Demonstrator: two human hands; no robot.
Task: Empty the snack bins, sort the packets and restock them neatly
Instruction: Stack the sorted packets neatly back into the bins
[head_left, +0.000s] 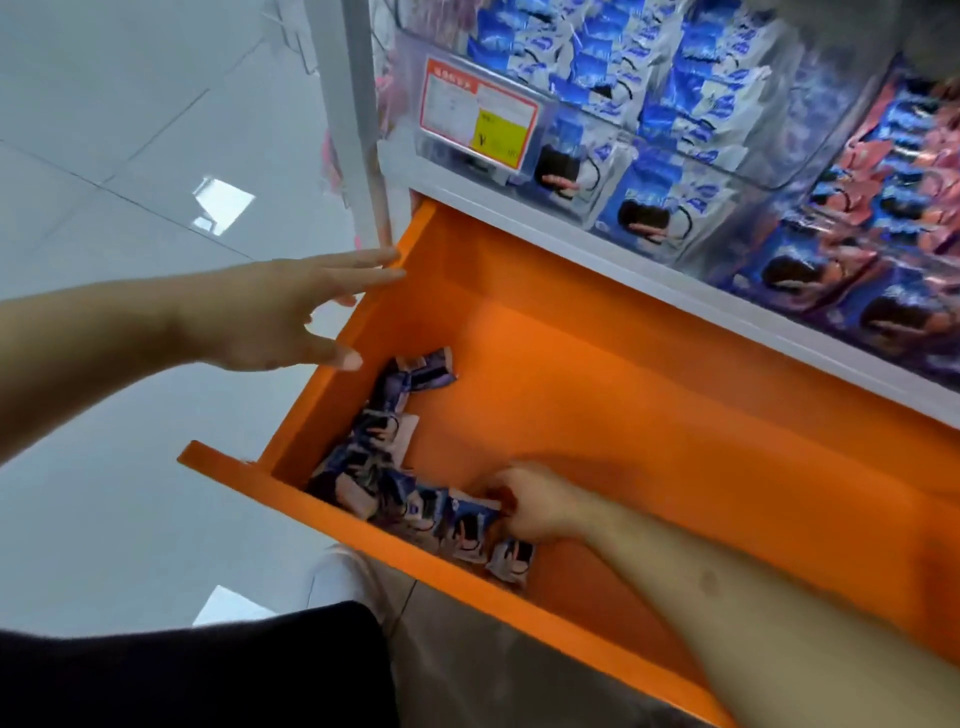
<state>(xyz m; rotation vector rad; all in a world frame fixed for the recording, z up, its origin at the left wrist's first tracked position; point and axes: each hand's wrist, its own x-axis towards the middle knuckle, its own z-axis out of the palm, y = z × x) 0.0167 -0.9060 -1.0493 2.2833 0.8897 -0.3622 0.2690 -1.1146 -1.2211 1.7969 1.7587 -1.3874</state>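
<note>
Right hand (535, 501) reaches into the smooth orange drawer (649, 415), fingers curled round a glossy blue-and-white packet (475, 519) at its near edge. More crinkled packets (384, 441) lie in a loose line along the drawer's left wall, bending along the near edge toward that hand. Left hand (291, 306) hovers flat with fingers spread, holding nothing, fingertips at the far left corner. Beyond, clear bins (649, 119) hold matching packets behind a price label (478, 119).
</note>
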